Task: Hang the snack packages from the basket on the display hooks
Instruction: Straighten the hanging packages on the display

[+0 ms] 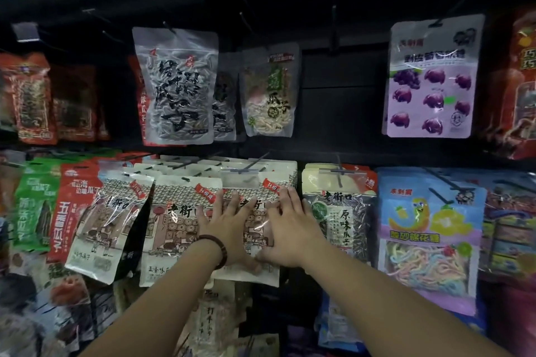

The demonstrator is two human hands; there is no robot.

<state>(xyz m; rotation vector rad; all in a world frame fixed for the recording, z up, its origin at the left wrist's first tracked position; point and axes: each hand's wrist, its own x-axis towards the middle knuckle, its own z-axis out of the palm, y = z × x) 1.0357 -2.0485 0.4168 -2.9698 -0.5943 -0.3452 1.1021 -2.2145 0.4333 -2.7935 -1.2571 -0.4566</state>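
A cream snack package printed with a street scene hangs at the front of a full display hook in the lower row. My left hand lies flat on its left half, fingers spread and straight. My right hand presses flat on its right half, thumb low near the bag's lower edge. Behind and beside it hang more cream packages of the same kind. No basket is in view.
A tilted cream bag hangs to the left, a seed bag and a blue candy bag to the right. The upper row holds a clear seed bag, a purple candy bag and bare hooks.
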